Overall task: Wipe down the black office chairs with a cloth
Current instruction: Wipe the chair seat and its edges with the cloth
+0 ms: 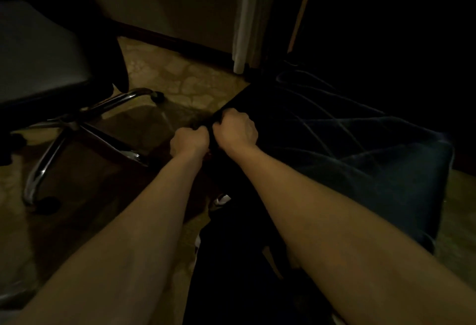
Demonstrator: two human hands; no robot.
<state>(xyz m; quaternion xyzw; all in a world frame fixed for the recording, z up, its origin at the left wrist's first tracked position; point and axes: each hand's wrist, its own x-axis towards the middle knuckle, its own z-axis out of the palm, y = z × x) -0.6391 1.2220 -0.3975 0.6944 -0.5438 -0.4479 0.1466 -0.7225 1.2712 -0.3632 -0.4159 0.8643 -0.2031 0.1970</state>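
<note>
Both fists (213,134) on dark cloth (203,125)

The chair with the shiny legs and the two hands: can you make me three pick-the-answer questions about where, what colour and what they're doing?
1. Where is the chair with the chrome base?
A. On the left
B. On the right
C. Behind the curtain

2. What colour is the curtain at the top?
A. Red
B. White
C. Green

3. How are the left hand and right hand?
A. Flat and open
B. Curled into fists, close together
C. Far apart

Answers:
1. A, its seat and star-shaped base fill the left side.
2. B, it hangs pale white by the wall.
3. B, both are clenched at a dark edge; whether a cloth is inside is too dark to tell.
</note>
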